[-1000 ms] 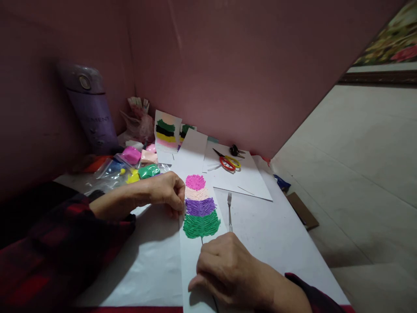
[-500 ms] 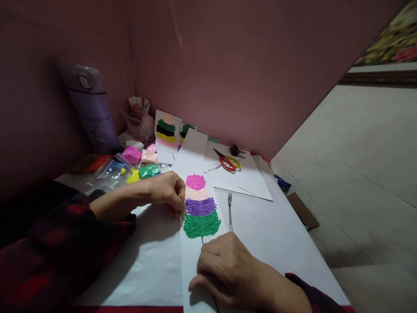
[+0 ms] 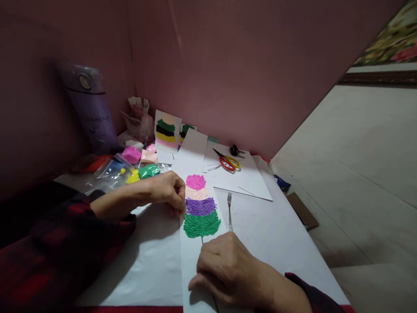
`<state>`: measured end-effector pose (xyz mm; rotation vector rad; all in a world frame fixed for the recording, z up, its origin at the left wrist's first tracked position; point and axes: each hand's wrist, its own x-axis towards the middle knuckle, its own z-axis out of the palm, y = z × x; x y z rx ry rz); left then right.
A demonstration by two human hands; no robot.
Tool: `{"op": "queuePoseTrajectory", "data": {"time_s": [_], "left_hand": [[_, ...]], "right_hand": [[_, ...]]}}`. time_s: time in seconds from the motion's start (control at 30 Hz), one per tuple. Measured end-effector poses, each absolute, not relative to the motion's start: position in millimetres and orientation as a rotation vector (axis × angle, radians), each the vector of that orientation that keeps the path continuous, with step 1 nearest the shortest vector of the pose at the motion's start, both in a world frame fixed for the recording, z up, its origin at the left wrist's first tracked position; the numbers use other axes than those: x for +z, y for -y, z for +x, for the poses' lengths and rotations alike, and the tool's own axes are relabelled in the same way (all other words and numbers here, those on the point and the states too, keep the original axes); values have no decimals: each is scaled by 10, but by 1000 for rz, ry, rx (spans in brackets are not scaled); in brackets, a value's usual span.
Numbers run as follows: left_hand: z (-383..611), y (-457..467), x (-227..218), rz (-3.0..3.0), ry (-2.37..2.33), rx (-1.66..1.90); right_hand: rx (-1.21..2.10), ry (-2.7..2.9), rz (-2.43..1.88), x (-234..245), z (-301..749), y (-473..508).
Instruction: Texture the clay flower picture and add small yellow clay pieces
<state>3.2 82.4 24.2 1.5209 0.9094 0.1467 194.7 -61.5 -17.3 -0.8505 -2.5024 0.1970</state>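
Note:
A strip of white card (image 3: 190,256) lies lengthwise in front of me. It carries a textured clay feather (image 3: 200,214) in bands of pink, pale peach, purple and green, with a dark stem line running down. My left hand (image 3: 169,193) is closed in a pinch at the card's left edge, beside the peach and purple bands. Lower down, my right hand (image 3: 226,269) rests on the card over the stem, fingers curled in; whatever they may hold is hidden. A small metal fork (image 3: 230,211) lies just beyond the right knuckles.
Red-and-yellow scissors (image 3: 228,163) and a dark keyed item (image 3: 234,150) lie on white board (image 3: 250,178) at the back. Coloured clay packets (image 3: 149,171) and a purple bottle (image 3: 93,108) stand left. A striped card (image 3: 167,132) leans against the wall.

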Motion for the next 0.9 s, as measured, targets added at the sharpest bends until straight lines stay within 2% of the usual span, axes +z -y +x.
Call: {"op": "queuePoseTrajectory", "data": {"time_s": [0.9], "left_hand": [[-12,-890,156,1495,-891,181]], "right_hand": [[178,2555,-872,-194,1954,621]]}}
